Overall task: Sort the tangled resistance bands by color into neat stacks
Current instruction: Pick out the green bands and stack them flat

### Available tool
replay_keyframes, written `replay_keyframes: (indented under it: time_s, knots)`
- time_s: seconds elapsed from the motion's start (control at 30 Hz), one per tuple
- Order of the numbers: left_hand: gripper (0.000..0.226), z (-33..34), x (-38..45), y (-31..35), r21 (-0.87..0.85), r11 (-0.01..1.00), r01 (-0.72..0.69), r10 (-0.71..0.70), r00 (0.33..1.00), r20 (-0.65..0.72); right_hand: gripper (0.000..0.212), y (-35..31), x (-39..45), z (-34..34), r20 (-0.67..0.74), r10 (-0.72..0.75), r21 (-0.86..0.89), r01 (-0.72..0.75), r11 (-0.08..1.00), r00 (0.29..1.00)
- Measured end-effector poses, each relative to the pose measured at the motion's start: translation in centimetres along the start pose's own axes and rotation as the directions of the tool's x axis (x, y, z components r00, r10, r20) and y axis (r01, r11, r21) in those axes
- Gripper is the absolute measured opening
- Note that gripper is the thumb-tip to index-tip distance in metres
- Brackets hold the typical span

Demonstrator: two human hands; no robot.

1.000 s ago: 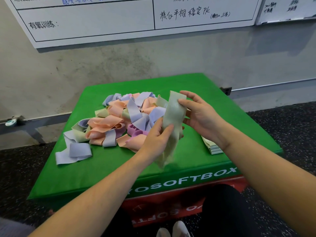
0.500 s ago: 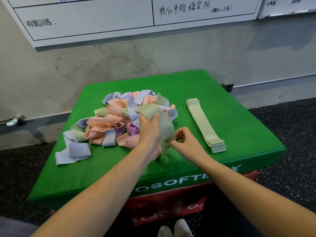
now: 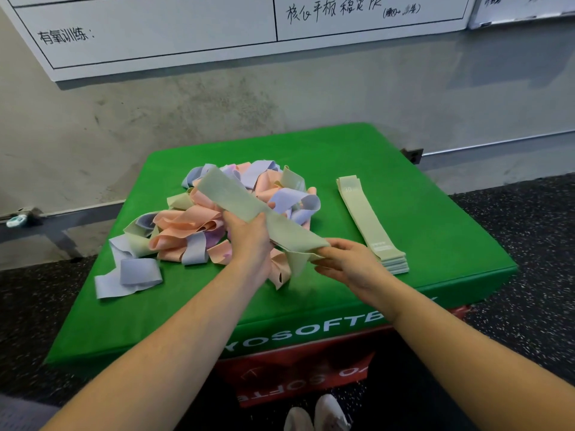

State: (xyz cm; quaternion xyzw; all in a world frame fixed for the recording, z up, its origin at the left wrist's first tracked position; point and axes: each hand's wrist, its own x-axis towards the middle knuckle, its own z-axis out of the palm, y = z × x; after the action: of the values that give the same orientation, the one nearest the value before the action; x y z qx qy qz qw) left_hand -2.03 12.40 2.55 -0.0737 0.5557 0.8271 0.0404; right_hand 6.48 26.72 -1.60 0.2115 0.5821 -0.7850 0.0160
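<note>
A pale green band (image 3: 249,203) stretches diagonally above the tangled pile (image 3: 199,225) of peach, lavender, purple and green bands. My left hand (image 3: 249,241) grips the band near its middle from below. My right hand (image 3: 345,262) pinches its lower right end, which folds down under the fingers. A neat stack of pale green bands (image 3: 370,222) lies flat to the right of the pile, just beyond my right hand.
Everything rests on a green soft box (image 3: 451,231) stacked on a red one (image 3: 298,371). A lavender band (image 3: 130,275) trails out at the pile's left. A grey wall with a whiteboard (image 3: 186,32) stands behind; dark speckled floor surrounds the box.
The green band, held crumpled between both hands before, is now pulled out straight. My right hand slid to its lower end and my left hand to its middle.
</note>
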Motion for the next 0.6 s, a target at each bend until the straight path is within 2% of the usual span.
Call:
replay_keyframes:
  time_s: [0.1, 0.2, 0.27, 0.37, 0.5, 0.53, 0.6]
  knots:
    - [0.046, -0.6, 0.1, -0.6, 0.070, 0.997, -0.026, 0.028, 0.999, -0.029, 0.026, -0.5, -0.2, 0.5, 0.036, -0.002, 0.340, -0.010, 0.941, 0.999]
    - [0.049, -0.7, 0.2, -0.7, 0.124, 0.991, -0.048, 0.055, 0.997, -0.052, 0.038, -0.9, -0.7, 0.9, 0.106, -0.011, 0.520, -0.046, 0.853, 0.994]
    - [0.049, -0.7, 0.3, -0.6, 0.135, 0.989, -0.060, 0.067, 0.997, -0.045, 0.040, -0.8, -0.6, 1.1, 0.103, -0.006, 0.451, -0.042, 0.892, 0.995]
    - [0.055, -0.9, 0.8, -0.3, 0.110, 0.992, -0.067, 0.069, 0.997, -0.019, 0.039, -0.4, -0.5, 1.0, 0.032, 0.017, 0.209, -0.024, 0.978, 0.999]
    - [0.044, -1.6, 0.9, -0.6, 0.157, 0.987, -0.047, 0.047, 0.999, 0.003, 0.030, -0.9, -0.7, 0.7, 0.014, -0.001, 0.256, -0.003, 0.967, 1.000]
    - [0.041, -1.8, 1.0, -0.9, 0.155, 0.987, -0.040, 0.040, 0.999, 0.001, 0.024, -1.2, -0.7, 0.7, -0.004, -0.010, 0.193, 0.011, 0.981, 1.000]
    - [0.042, -1.9, 1.2, -1.0, 0.159, 0.987, -0.027, 0.029, 1.000, -0.009, 0.019, -1.1, -0.5, 0.5, -0.025, -0.016, -0.087, 0.014, 0.996, 1.000]
